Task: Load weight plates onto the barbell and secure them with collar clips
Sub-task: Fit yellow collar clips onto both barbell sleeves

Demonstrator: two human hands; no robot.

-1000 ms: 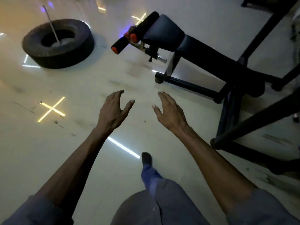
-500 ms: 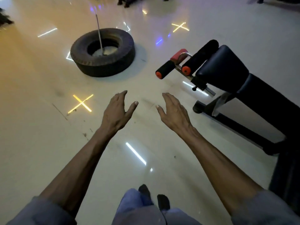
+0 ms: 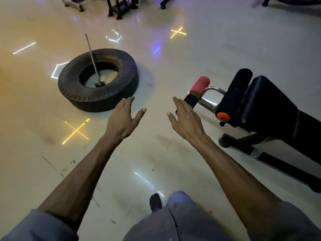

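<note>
No barbell, weight plate or collar clip shows in the head view. My left hand (image 3: 124, 120) is stretched out in front of me over the pale floor, fingers apart and holding nothing. My right hand (image 3: 186, 121) is held out beside it, also spread and holding nothing. Its fingertips overlap a black foam roller (image 3: 192, 100) of the bench in the picture; whether they touch it I cannot tell.
A black tyre (image 3: 98, 80) lies on the floor ahead left, with a sledgehammer (image 3: 94, 66) standing in its hole. A black padded bench (image 3: 271, 108) with red and black rollers stands to the right. Dark equipment frames (image 3: 119, 6) line the far edge. My foot (image 3: 155, 201) is below.
The view has swung to the right and forward: the tyre and the bench have slid down and nearer in the picture. Both hands stay out in front, open.
</note>
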